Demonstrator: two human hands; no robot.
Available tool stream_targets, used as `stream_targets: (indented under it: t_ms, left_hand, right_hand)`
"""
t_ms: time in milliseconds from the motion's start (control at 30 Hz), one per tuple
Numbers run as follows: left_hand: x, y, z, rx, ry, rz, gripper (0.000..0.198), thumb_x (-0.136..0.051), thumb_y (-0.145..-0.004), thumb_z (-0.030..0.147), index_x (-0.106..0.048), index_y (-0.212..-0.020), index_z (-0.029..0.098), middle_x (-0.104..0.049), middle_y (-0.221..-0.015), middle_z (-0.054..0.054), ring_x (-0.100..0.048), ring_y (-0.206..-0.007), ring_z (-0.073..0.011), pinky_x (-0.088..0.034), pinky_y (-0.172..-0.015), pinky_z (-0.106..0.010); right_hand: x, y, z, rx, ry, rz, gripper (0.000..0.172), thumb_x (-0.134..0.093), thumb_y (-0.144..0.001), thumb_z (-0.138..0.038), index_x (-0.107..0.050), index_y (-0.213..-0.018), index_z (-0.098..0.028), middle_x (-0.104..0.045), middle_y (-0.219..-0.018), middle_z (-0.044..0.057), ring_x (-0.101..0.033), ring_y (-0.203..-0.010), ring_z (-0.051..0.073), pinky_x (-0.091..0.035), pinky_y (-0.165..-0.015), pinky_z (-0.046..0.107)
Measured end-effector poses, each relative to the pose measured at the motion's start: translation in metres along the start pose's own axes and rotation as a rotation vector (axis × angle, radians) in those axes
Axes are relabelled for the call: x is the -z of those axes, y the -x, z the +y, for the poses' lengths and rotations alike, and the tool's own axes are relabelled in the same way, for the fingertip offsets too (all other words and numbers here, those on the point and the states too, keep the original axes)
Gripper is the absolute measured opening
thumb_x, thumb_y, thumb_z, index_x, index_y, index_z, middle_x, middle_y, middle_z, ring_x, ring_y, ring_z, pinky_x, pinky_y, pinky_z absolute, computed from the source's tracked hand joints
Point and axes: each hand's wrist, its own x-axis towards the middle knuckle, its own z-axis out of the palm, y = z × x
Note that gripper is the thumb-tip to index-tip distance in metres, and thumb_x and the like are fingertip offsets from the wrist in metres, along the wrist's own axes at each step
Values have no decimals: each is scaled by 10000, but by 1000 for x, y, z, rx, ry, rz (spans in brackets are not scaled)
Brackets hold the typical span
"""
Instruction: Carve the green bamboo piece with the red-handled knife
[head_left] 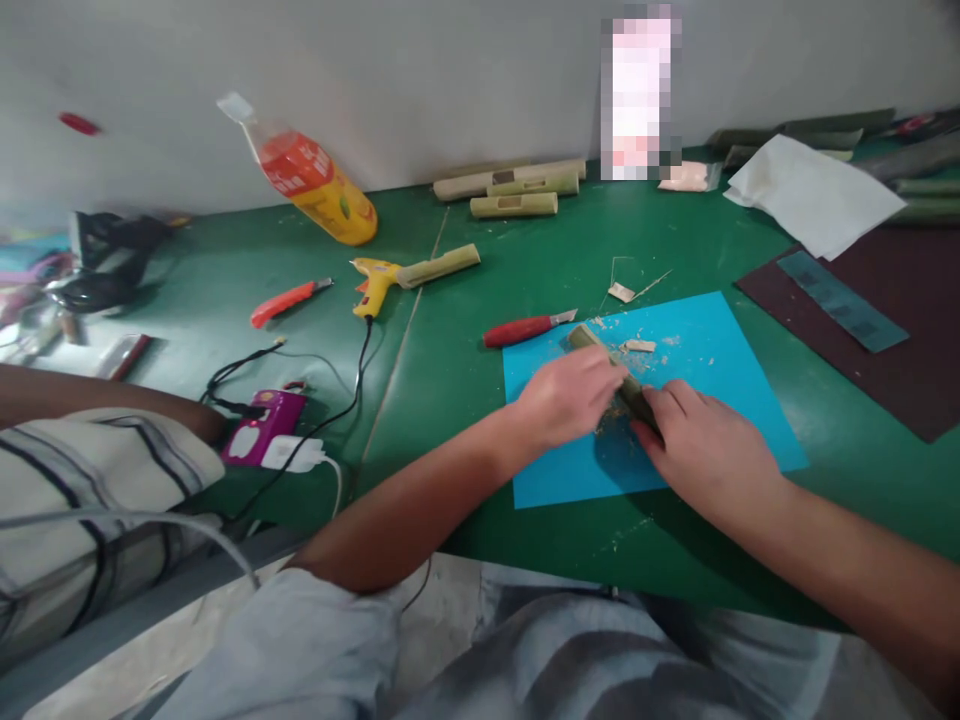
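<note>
A short bamboo tube (639,402) lies slanted over a blue sheet (555,470). Its near end is gripped by my right hand (709,445), fingers wrapped round it. My left hand (574,395) is closed beside the tube's middle, its fingertips at the tube's side; anything inside those fingers is hidden. Pale shavings and a small bamboo chip (639,346) are scattered on the sheet by the tube. Just beyond the sheet's far left corner rests a red-handled knife (521,331), blade pointing right. Another small chip (621,292) sits on the green table (570,225).
Farther left are a yellow glue gun (375,285) touching a cut bamboo piece (441,266), an orange cutter (285,303), a drink bottle (322,185) and a purple power adapter (270,425). Bamboo tubes (517,205) line the wall. Another person's arm (105,395) reaches in at left.
</note>
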Motion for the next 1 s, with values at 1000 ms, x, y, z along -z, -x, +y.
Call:
stream_targets:
  t_ms: [1000]
  left_hand:
    - [7, 3, 3, -61, -58, 40, 253, -481, -1083, 210, -715, -1013, 145, -708, -883, -83, -683, -822, -202, -604, -733, -342]
  right_hand:
    - [4, 2, -4, 32, 55, 63, 255, -514, -1049, -226, -748, -995, -142, -676, -816, 84, -611, -701, 207, -323, -630, 349]
